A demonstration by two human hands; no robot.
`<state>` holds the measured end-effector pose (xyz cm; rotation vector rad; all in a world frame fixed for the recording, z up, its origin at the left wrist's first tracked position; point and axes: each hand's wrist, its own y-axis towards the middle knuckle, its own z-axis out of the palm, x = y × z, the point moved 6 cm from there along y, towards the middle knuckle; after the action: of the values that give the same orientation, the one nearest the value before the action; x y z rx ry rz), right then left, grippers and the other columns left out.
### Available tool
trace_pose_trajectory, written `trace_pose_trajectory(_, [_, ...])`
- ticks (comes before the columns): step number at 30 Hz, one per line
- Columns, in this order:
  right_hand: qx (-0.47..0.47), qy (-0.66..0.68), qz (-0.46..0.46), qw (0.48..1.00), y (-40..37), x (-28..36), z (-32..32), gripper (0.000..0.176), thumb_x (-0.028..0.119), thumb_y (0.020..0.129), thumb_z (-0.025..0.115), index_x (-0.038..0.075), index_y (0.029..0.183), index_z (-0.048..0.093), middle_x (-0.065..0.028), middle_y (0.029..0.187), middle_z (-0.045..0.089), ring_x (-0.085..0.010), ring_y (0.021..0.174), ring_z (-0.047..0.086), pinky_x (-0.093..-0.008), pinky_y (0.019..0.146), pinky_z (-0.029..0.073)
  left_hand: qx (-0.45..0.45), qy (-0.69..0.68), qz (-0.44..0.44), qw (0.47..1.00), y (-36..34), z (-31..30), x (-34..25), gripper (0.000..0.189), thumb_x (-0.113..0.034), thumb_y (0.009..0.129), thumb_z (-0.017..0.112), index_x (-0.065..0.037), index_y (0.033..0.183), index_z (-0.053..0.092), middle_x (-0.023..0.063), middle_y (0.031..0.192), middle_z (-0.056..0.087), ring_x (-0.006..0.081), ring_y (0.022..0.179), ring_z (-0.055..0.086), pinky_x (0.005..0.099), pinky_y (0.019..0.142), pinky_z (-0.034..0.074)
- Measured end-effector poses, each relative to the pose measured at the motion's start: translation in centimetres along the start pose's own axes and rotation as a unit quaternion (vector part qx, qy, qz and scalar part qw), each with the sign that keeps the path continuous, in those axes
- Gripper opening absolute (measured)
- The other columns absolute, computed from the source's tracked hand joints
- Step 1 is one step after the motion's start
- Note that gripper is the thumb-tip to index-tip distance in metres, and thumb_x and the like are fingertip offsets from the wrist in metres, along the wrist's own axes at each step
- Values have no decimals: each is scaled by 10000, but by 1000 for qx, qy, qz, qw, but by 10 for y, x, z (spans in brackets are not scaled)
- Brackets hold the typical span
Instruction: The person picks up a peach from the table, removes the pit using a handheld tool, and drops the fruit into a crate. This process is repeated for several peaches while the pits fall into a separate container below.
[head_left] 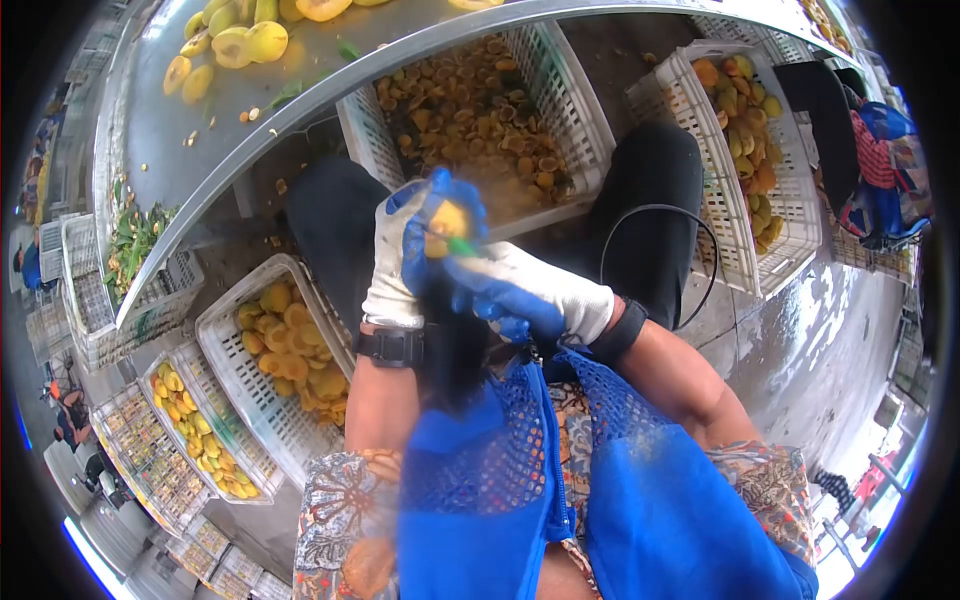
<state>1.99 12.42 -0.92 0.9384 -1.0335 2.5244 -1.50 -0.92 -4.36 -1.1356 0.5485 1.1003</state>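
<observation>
My left hand, in a white glove with a blue palm, is closed around a yellow peach. Coming in from the right, my right hand wears a matching glove and grips a small tool with a green part that meets the fruit. Motion blur hides the tool's exact kind. Both hands are over my lap, in front of a white crate that holds brown-yellow scraps.
A metal table with peaches on it curves across the top left. Crates of yellow fruit stand at my left and right. A dark cable loops beside my right knee. Another person sits at far right.
</observation>
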Motion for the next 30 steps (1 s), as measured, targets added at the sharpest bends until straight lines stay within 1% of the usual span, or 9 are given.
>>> trace_pose_trajectory(2, [105, 176, 118, 972, -1, -14, 12, 413, 455, 971, 589, 48, 904, 566, 51, 607, 459, -31, 430, 416, -189, 387, 336, 12, 14, 0, 1000, 5, -2, 6, 389, -352, 998, 553, 26, 956, 636, 129, 829, 654, 230, 712, 646, 345, 657, 551])
trace_pose_trajectory(3, [140, 262, 164, 941, -6, -16, 12, 403, 450, 971, 592, 53, 902, 566, 54, 598, 457, -29, 430, 421, -183, 386, 334, -1, -113, -83, 990, -2, 10, 6, 360, -326, 991, 565, 24, 938, 630, 129, 812, 636, 232, 707, 633, 337, 640, 541])
trace_pose_trajectory(5, [280, 416, 177, 847, -7, -20, 29, 377, 446, 975, 584, 88, 859, 563, 65, 576, 462, -35, 423, 422, -182, 386, 332, 24, -90, -14, 996, -2, 18, -4, 367, -291, 1004, 527, 55, 936, 632, 155, 779, 647, 263, 662, 644, 342, 584, 534])
trace_pose_trajectory(7, [181, 390, 135, 893, -9, -15, 29, 381, 461, 980, 562, 124, 804, 550, 76, 565, 473, -33, 414, 415, -190, 387, 343, 9, -97, 9, 995, -5, 22, -8, 386, -335, 1015, 507, 30, 946, 614, 128, 784, 629, 250, 650, 635, 340, 569, 531])
trace_pose_trajectory(10, [294, 508, 158, 794, -2, -26, 42, 388, 471, 979, 554, 147, 766, 531, 99, 545, 467, -16, 400, 409, -170, 377, 349, -19, -65, -24, 997, -6, 16, -5, 390, -401, 1014, 505, -35, 947, 621, 92, 768, 632, 220, 621, 628, 312, 555, 535])
trace_pose_trajectory(13, [169, 325, 96, 926, -7, -20, 24, 382, 483, 982, 550, 146, 801, 546, 110, 568, 489, -13, 397, 428, -185, 378, 353, 5, 18, -35, 999, -10, 36, -11, 381, -405, 1004, 526, -46, 920, 621, 69, 732, 625, 180, 596, 616, 289, 553, 520])
trace_pose_trajectory(22, [351, 517, 84, 776, 2, -20, 36, 386, 477, 975, 576, 124, 820, 550, 112, 543, 497, -12, 380, 426, -187, 384, 353, -14, -61, -53, 997, 0, 39, -10, 334, -398, 975, 575, -81, 869, 593, 43, 710, 587, 146, 579, 567, 266, 516, 486])
trace_pose_trajectory(25, [317, 499, 75, 803, -7, -8, 31, 392, 483, 976, 571, 121, 826, 552, 114, 536, 489, -12, 379, 421, -188, 390, 356, -37, -68, -70, 995, 4, 47, -14, 344, -408, 974, 572, -82, 865, 589, 41, 703, 583, 142, 582, 568, 266, 513, 485])
trace_pose_trajectory(30, [361, 570, 58, 736, 0, -3, 25, 387, 481, 982, 561, 121, 840, 557, 113, 549, 494, -11, 387, 424, -190, 393, 338, 54, -155, 12, 986, 25, 54, -12, 338, -404, 991, 553, -79, 1076, 594, 72, 927, 627, 187, 750, 627, 286, 607, 539])
